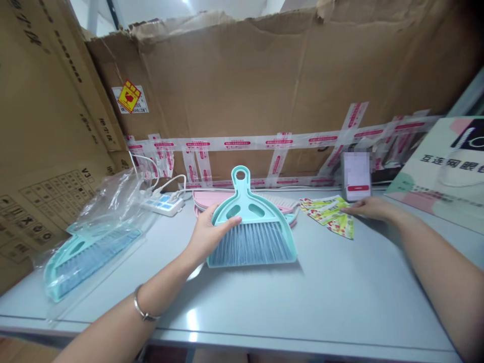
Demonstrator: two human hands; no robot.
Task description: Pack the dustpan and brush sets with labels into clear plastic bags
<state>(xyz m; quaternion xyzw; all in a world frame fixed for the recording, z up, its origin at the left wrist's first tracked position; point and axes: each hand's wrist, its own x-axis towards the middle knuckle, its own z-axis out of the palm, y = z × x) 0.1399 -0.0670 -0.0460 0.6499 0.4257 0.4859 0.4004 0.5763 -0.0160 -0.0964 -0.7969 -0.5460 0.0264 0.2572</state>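
My left hand point(209, 233) grips the left side of a mint-green dustpan point(242, 194), thumb across its front. A matching hand brush with blue-grey bristles point(251, 244) is nested in the dustpan, handle end up. Over on the right, my right hand point(368, 207) pinches the edge of a fan of yellow-green printed labels point(333, 214) lying on the table. Behind the held set lies a pink dustpan point(206, 198), partly hidden, with pale bristles beside it. Another mint-green dustpan and brush set point(94, 257) rests at the left in a clear plastic bag point(113, 201).
A phone point(356, 174) leans upright behind the labels. A white power strip point(164, 204) with plugged-in cables sits at the back left. Large cardboard boxes point(234, 75) wall off the back and the left side point(49, 141). A printed white box point(440, 171) stands at the right.
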